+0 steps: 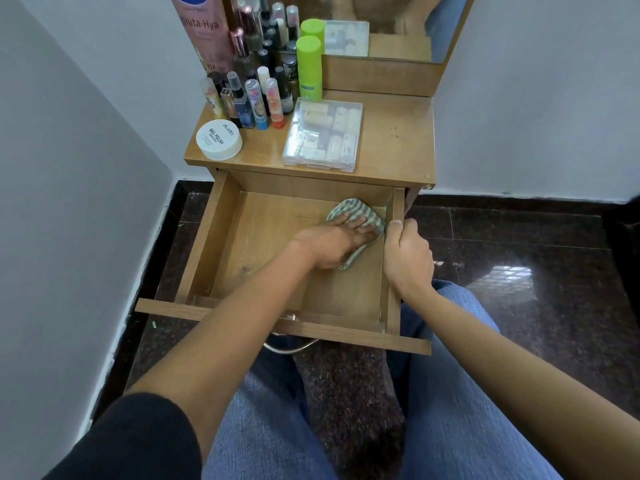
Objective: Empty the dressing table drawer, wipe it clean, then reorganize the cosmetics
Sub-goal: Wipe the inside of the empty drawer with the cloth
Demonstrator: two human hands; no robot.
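The wooden drawer [221,230] of the dressing table is pulled out, and only a cloth lies inside it. My left hand [332,242] presses a green striped cloth [360,211] flat on the drawer floor near the back right corner. My right hand [408,254] grips the drawer's right side wall, thumb over the top edge. On the tabletop [394,140] stand several cosmetic bottles [256,98], a white nail polish remover jar [219,139], a green-capped bottle [309,69] and a clear plastic box [323,135] of small items.
A mirror [398,26] stands at the back of the table. A tall pink box [204,29] leans at the back left. White walls close in on both sides. Dark polished floor [519,271] lies below, and my knees in jeans sit under the drawer front.
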